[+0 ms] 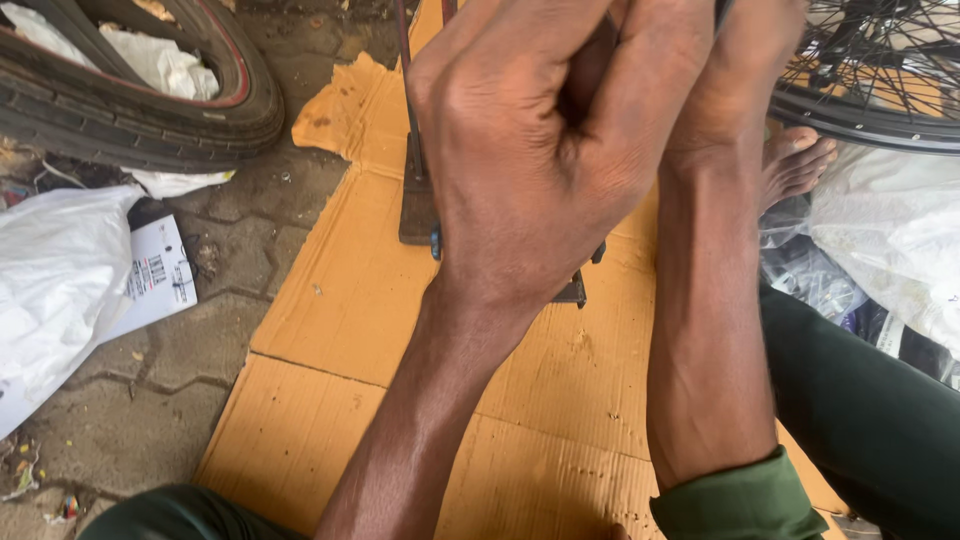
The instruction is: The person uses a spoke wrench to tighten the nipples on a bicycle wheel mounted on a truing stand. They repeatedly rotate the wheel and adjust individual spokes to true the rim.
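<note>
Looking down from the head camera, the left hand (530,150) is closed in a tight fist around something hidden inside the palm; I cannot tell what it is. The right hand (740,60) rises beside it, mostly out of the frame, so its state cannot be told. Under the fist stands a dark, flat metal stand with an upright rod (418,195), resting on the brown corrugated cardboard sheet (330,330). The stand looks heavy, stiff and a little rusty, so it should not bend; I judge the upright rod the best place to take it. A black rubber tyre (140,120) lies at the upper left, a spoked wheel (870,80) at the upper right.
</note>
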### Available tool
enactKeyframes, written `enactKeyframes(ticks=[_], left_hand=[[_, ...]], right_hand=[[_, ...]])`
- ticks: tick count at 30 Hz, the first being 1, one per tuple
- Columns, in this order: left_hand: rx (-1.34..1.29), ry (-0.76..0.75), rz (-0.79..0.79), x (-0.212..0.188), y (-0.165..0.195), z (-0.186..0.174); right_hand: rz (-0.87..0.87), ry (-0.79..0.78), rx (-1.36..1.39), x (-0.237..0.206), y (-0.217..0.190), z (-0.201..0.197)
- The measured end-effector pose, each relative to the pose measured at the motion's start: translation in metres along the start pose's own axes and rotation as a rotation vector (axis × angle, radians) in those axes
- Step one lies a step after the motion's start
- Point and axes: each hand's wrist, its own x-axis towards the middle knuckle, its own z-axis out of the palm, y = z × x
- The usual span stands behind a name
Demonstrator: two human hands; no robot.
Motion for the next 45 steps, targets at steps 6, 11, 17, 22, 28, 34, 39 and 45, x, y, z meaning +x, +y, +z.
enactKeyframes(ticks=[6, 11, 17, 22, 28, 34, 39, 45], left_hand=[[-0.003, 0.004, -0.014, -0.001, 0.001, 0.001], [-0.054, 0.023, -0.041, 0.009, 0.007, 0.0], [-0.158, 0.031, -0.052, 0.018, 0.003, 0.006], [-0.114, 0.048, -0.074, 0.009, 0.003, 0.005], [-0.128, 0.074, -0.114, 0.008, 0.004, 0.009], [-0.086, 0.034, -0.076, 0.005, 0.0, 0.006], [-0.059, 0.033, -0.075, 0.003, 0.0, 0.005], [-0.105, 0.054, -0.113, 0.001, 0.005, 0.005]], right_hand=[[0.011, 0.011, 0.078, -0.007, 0.007, 0.004], [0.01, 0.033, 0.126, -0.005, 0.004, -0.002], [-0.009, 0.061, 0.156, -0.005, 0.014, -0.011], [-0.029, 0.081, 0.102, -0.002, 0.026, -0.013], [-0.031, 0.065, 0.08, 0.0, 0.023, -0.012], [-0.023, 0.053, 0.057, 0.0, 0.018, -0.013], [-0.014, 0.052, 0.055, -0.002, 0.011, -0.012], [-0.023, 0.035, 0.046, -0.009, 0.009, -0.003]])
